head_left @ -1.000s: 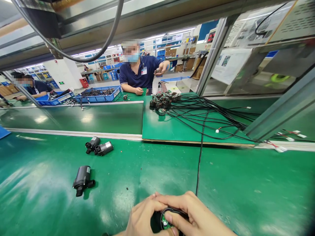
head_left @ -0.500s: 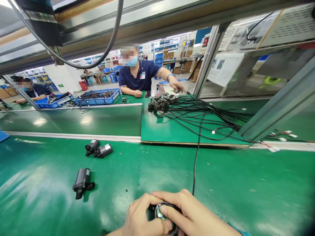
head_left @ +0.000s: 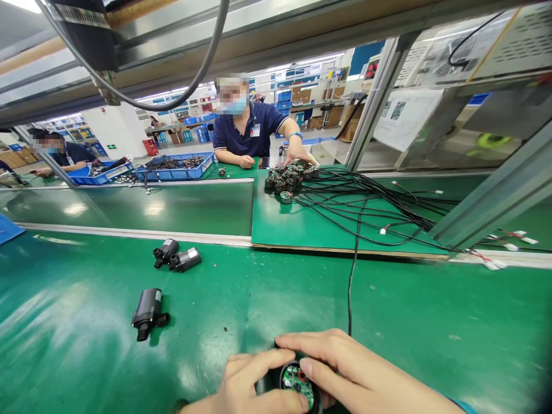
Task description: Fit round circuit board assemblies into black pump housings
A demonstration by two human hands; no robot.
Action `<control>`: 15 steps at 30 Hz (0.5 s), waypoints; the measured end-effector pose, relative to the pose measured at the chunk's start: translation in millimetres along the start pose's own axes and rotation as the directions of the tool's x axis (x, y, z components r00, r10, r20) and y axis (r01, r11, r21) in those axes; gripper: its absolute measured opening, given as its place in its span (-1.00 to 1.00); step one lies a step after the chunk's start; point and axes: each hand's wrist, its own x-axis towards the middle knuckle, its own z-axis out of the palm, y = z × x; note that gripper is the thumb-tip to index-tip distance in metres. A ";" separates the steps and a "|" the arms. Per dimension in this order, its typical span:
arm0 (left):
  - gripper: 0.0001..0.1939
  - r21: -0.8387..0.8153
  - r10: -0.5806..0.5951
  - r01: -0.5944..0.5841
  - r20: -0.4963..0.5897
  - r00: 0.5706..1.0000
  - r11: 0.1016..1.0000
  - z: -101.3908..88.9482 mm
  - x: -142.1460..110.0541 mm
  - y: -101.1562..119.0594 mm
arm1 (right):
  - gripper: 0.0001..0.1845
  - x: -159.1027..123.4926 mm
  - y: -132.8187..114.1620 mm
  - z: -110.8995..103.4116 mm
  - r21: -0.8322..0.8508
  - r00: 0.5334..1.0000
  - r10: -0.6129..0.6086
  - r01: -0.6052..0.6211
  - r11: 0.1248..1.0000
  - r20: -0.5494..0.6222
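Low in the head view, my left hand (head_left: 248, 382) and my right hand (head_left: 340, 368) are wrapped round a black pump housing. Its open round end faces up and shows a green circuit board (head_left: 296, 380) inside. My left thumb lies across the near edge of the board, and my right thumb touches its far right side. Fingers hide most of the housing. A black cable (head_left: 352, 287) runs away from behind my right hand towards the raised green board. To the left stand a black pump (head_left: 149, 310) and two more pumps (head_left: 185, 260) lying close together.
On the raised board (head_left: 276, 230) lies a pile of round circuit-board parts (head_left: 287, 178) with black cables (head_left: 379, 195) trailing right. A co-worker (head_left: 245, 126) reaches to the pile from behind. Blue trays (head_left: 172, 172) stand back left; a metal post (head_left: 495, 184) slants at right.
My thumbs have shifted outward, so more of the circuit board shows. The co-worker's hand has come down to the pile. The whole view has swung slightly.
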 end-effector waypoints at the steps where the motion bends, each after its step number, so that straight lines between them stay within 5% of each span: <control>1: -0.71 0.003 0.003 -0.003 -0.008 1.000 1.000 -0.4 1.6 1.1 | -0.34 0.0 -1.7 0.0 -0.024 1.000 -0.007 0.007 1.000 0.009; 5: -0.69 -0.091 -0.032 0.024 -0.088 0.996 0.996 -2.6 14.6 8.3 | -0.42 1.8 -16.0 1.0 -0.068 0.996 -0.087 0.088 0.994 0.018; 11: -0.66 0.040 -0.209 0.207 0.049 0.977 0.977 -5.6 21.3 16.6 | -0.38 1.9 -24.2 2.6 -0.203 0.991 0.028 0.000 0.979 0.133; 15: -0.66 0.063 -0.273 0.271 0.023 0.962 0.961 -1.3 11.3 21.8 | -0.41 3.6 -24.7 6.5 -0.159 0.990 -0.118 0.129 0.979 0.074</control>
